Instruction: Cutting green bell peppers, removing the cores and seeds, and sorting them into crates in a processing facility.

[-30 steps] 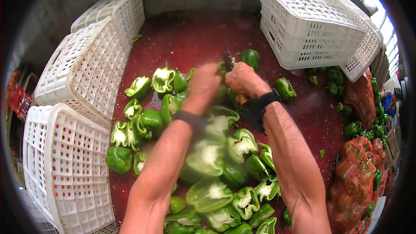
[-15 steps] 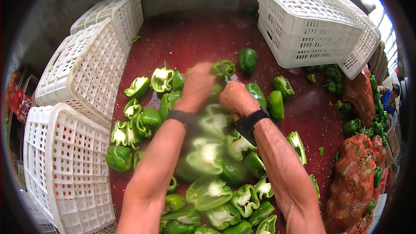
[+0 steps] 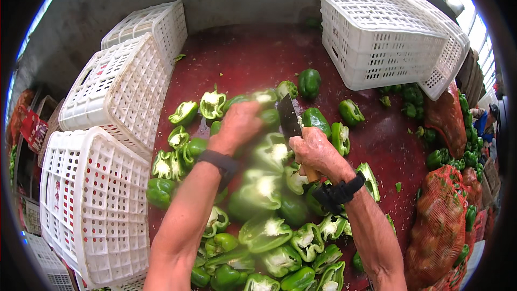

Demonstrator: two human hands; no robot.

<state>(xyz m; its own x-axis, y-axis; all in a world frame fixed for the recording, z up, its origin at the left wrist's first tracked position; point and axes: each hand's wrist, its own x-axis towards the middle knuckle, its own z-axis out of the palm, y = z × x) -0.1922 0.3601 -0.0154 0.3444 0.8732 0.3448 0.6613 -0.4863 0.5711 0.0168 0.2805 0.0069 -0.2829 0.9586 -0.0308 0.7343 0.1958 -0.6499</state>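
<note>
Right hand (image 3: 315, 151) and knife (image 3: 290, 117) shift nearer, rightward | right hand grips knife; left hand (image 3: 237, 126) blurred, hold can't be told | peppers (image 3: 309, 83), cut and whole, around hands on table (image 3: 237, 59) | step: likely halving; next cut calls for left hand clear

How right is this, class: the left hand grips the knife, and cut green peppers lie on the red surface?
Wrong side: in the head view, the right hand grips the knife. Cut green peppers do lie on the red surface.
</note>
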